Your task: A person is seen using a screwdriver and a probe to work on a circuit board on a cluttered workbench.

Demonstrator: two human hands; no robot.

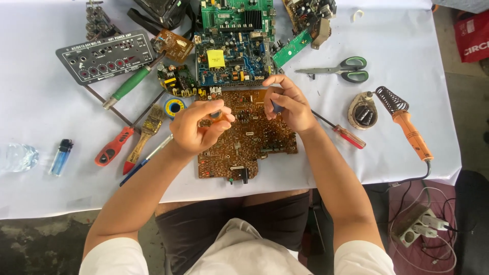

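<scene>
A: What are the two hands doing above the table?

B: The left hand is hovering over the large brown circuit board lying flat on the white tablecloth, its fingers curling in and pinching a small part at the fingertips; the part is too small to make out. The right hand is closing around a small dark blue object, holding it just above the board's upper edge.

A: And where is the board sitting?

B: It is lying at the near edge of the table, right in front of the person, touching a blue circuit board with a yellow component behind it.

A: What is lying around the hands?

B: A red-handled screwdriver is poking out from under the right wrist. Farther right, an orange-handled soldering iron is resting beside its round coil-spring stand. Grey and green scissors are lying behind that. To the left, a worn paintbrush with a wooden handle, red-handled pliers, a green-handled screwdriver and a blue lighter are spreading across the cloth, and a small reel of solder is sitting just beside the left hand.
</scene>
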